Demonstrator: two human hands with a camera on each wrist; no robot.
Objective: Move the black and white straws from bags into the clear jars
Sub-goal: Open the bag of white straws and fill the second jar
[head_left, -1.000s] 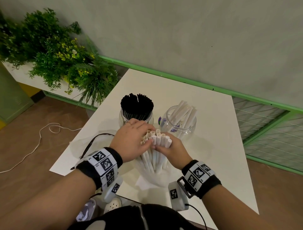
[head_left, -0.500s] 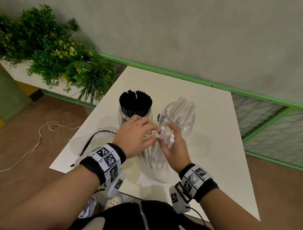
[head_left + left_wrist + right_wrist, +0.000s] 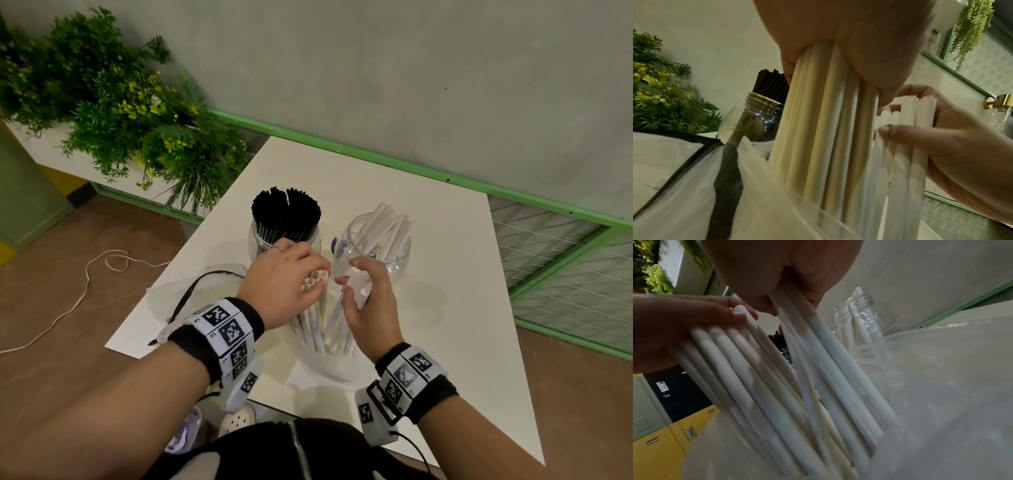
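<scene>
the lower ends of the white straws (image 3: pixel 317 322) sink into a clear plastic bag (image 3: pixel 329 363) whose film blurs them, so how many remain cannot be counted. the right wrist view is smeared by motion, and the palm sides of both hands are hidden from the head camera.

the left hand (image 3: pixel 286 284) arches over the bag with its fingers (image 3: pixel 789 68) curled round one cluster of white straws, their open round tips showing beside the knuckles. the right hand (image 3: pixel 368 301) sits just beside it, thumb and fingers (image 3: pixel 898 131) pinching a second, smaller bundle of white straws (image 3: pixel 906 129), held slightly tilted and apart from the left cluster. both bundles stand nearly upright in the bag, near the front of the white table (image 3: pixel 445 308).

behind the hands stand two clear jars: the left jar (image 3: pixel 260 240) is packed with black straws (image 3: pixel 286 212) standing upright, the right jar (image 3: pixel 394 253) holds a few white straws leaning to the right. a limp second bag with a black drawstring (image 3: pixel 195 291) lies on the table to the left. green plants (image 3: pixel 120 113) fill the corner past the table.
</scene>
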